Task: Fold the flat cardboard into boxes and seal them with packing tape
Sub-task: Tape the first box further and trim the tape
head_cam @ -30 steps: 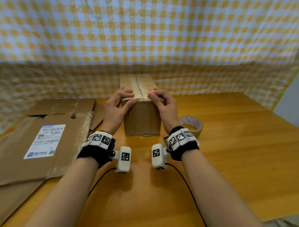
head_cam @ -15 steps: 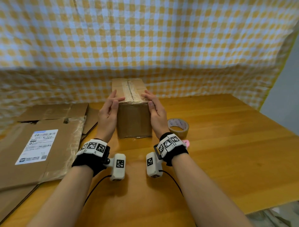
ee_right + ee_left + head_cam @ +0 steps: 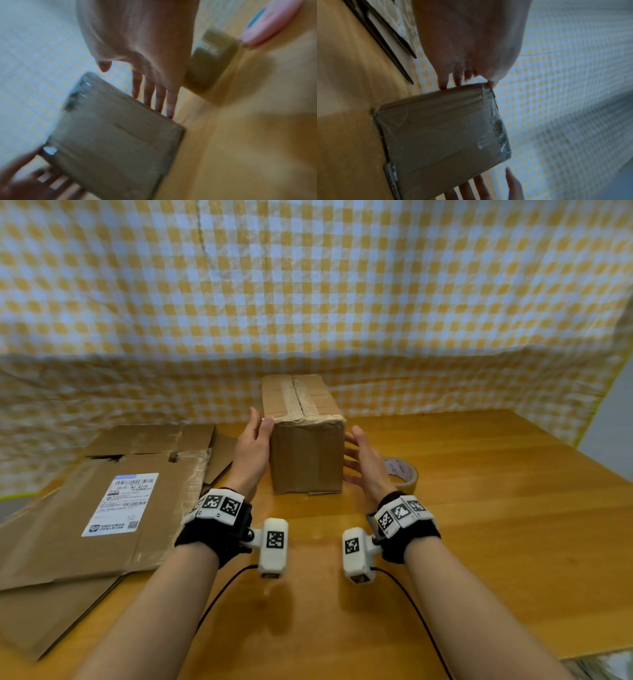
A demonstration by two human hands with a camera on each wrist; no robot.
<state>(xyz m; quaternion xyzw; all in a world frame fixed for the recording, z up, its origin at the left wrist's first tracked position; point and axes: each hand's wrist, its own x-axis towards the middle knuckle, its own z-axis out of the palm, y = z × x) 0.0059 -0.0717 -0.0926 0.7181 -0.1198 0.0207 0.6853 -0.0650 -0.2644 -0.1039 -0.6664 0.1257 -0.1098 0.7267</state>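
Note:
A closed cardboard box stands on the wooden table, with clear tape along its top seam and over the near top edge. My left hand lies flat against the box's left side, fingers straight, thumb at the top corner. My right hand is beside the box's right side with straight, spread fingers, just off the cardboard. In the left wrist view the box shows wrinkled tape at its corner; the right wrist view of the box is blurred. A roll of brown packing tape lies behind my right hand.
Flattened cardboard sheets with a white shipping label are stacked at the table's left. A yellow-and-white checked cloth hangs behind the table. A pink object lies by the tape roll.
Both hands left the box's top front edge, where they pressed the tape, and slid down to its sides. The right hand has come slightly away from the box.

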